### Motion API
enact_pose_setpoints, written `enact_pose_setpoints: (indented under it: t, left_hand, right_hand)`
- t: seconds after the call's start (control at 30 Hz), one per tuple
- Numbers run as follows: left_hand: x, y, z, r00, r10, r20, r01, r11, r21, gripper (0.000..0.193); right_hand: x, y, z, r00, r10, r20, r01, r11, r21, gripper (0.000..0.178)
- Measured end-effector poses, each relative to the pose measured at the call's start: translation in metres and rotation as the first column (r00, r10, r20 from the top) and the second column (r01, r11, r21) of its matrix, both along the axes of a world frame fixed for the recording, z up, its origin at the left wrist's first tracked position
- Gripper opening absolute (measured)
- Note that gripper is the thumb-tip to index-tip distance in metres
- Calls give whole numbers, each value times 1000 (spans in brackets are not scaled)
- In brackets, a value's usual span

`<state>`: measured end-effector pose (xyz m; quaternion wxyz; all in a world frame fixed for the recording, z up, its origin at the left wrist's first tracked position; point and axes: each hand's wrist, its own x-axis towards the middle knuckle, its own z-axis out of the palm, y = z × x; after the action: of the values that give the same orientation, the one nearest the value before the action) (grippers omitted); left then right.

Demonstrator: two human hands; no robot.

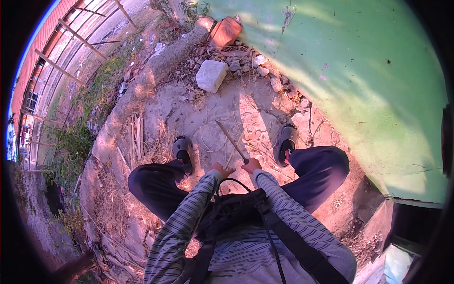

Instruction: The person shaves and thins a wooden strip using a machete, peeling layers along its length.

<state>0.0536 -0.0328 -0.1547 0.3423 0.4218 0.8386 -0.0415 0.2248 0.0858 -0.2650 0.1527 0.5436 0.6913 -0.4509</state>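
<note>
My right hand (252, 165) is closed round the dark handle of a long-bladed knife (229, 137), whose blade points away and to the left. Close beside it, my left hand (220, 169) is closed on a thin pale strip (230, 159) that looks like split cane or bamboo. Strip and blade cross or pass close to each other just beyond my hands; whether they touch I cannot tell. Both hands are low between my spread knees, above the dirt ground (208, 142).
Pale split sticks (136, 137) lie at the left among dry straw (118, 203). Ahead are a whitish stone block (211, 75), an orange brick (226, 33) and rubble. A green wall (359, 85) rises close on the right. My shoes (183, 152) flank the working spot.
</note>
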Motion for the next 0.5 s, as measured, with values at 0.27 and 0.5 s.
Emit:
enact_pose_setpoints:
  t: [0.27, 0.5]
  left_hand:
    - [-2, -14, -101, 577, 586, 568, -470, 808, -356, 46]
    - [20, -20, -103, 948, 124, 293, -128, 992, -4, 43]
  right_hand:
    - [-5, -4, 27, 998, 42, 39, -44, 997, 68, 48]
    - [-3, 2, 28, 994, 91, -65, -79, 984, 161, 38]
